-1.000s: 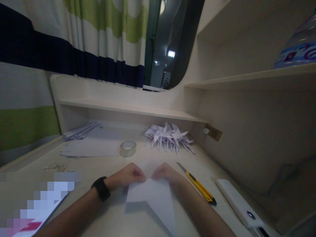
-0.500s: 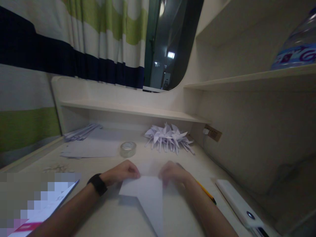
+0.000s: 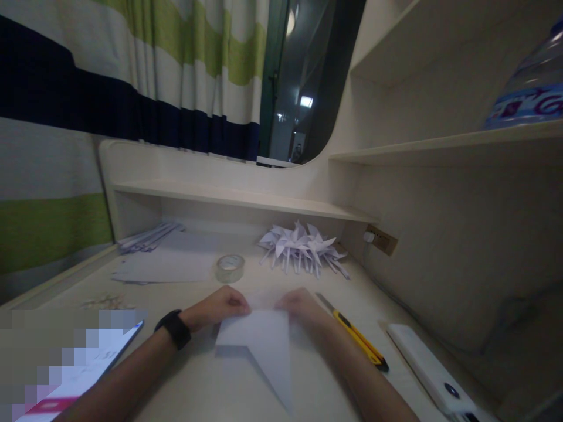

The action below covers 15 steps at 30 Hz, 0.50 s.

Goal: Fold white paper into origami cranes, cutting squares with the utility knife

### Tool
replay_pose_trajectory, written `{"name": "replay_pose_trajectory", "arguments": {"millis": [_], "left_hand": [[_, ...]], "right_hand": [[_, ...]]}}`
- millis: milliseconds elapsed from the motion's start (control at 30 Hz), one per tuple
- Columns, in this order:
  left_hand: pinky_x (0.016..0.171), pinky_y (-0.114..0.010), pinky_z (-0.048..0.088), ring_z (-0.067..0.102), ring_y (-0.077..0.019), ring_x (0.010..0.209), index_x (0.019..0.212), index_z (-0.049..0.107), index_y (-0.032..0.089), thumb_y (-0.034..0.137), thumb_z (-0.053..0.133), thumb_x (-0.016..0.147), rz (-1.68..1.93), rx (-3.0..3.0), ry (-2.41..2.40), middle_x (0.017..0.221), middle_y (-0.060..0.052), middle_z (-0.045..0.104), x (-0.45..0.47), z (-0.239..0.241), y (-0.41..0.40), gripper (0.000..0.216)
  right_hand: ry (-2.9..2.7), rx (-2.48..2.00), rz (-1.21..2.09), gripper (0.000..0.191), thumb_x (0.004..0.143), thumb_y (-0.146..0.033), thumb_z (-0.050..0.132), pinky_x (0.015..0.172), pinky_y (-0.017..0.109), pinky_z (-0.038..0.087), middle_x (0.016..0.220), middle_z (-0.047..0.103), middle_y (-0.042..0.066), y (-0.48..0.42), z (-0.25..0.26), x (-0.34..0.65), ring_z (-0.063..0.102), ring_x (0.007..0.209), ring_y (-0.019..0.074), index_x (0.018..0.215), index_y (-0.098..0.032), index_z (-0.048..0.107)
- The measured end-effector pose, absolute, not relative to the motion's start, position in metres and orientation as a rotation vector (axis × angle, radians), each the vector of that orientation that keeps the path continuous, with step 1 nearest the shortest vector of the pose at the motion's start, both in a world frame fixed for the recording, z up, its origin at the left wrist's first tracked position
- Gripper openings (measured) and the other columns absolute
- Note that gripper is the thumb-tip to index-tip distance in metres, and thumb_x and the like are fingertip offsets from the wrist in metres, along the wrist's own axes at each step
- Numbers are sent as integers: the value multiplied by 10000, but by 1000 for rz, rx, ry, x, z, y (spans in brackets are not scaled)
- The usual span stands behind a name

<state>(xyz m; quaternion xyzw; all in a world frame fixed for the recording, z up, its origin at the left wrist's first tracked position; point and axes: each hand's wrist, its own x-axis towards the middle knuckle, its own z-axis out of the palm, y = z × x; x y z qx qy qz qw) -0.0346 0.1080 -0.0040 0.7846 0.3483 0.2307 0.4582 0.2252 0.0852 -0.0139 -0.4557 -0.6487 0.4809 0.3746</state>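
A folded sheet of white paper point(image 3: 264, 334) hangs over the desk, its right side running down to a long point. My left hand point(image 3: 226, 303), with a black band point(image 3: 175, 329) on its wrist, pinches the paper's upper left edge. At the upper right corner my right hand point(image 3: 299, 303) is closed on the same paper; its fingertips are slightly blurred. A yellow utility knife point(image 3: 358, 337) lies just right of my right forearm.
A clear tape roll point(image 3: 230, 268) sits beyond my hands. Several paper pinwheels point(image 3: 299, 246) are piled behind it, near white sheets point(image 3: 165, 261). A lit screen point(image 3: 94, 360) lies at left, a white device point(image 3: 428, 366) at right. A bottle point(image 3: 532, 94) stands on the shelf.
My right hand has moved slightly left along the paper's top edge, and more of the utility knife shows. The paper's lower point has come up a little. My left hand keeps its pinch.
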Motion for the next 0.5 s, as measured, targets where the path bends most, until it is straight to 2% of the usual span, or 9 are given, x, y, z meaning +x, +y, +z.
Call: {"name": "replay_pose_trajectory", "arguments": {"millis": [167, 267, 500], "left_hand": [[619, -250, 424, 589, -177, 661, 722, 718, 123, 487, 648, 748, 624, 1956, 881, 716, -65, 707, -34, -6, 110, 371], [608, -247, 413, 580, -172, 650, 729, 714, 118, 487, 644, 755, 612, 1954, 876, 705, -62, 697, -35, -5, 109, 377], [530, -223, 381, 554, -140, 551, 691, 688, 125, 448, 602, 767, 493, 1979, 904, 614, -39, 661, -54, -2, 116, 343]], "right_hand": [[-1681, -1179, 1177, 424, 640, -516, 696, 404, 209, 285, 418, 478, -40, 80, -13, 218, 401, 383, 73, 483, -139, 581], [-1695, -1224, 1135, 358, 618, -434, 720, 408, 211, 283, 415, 477, -40, 81, -13, 220, 399, 390, 74, 473, -140, 576], [-1723, -1402, 1041, 270, 666, -318, 671, 416, 214, 272, 421, 462, -51, 86, -13, 239, 379, 386, 70, 485, -139, 579]]}}
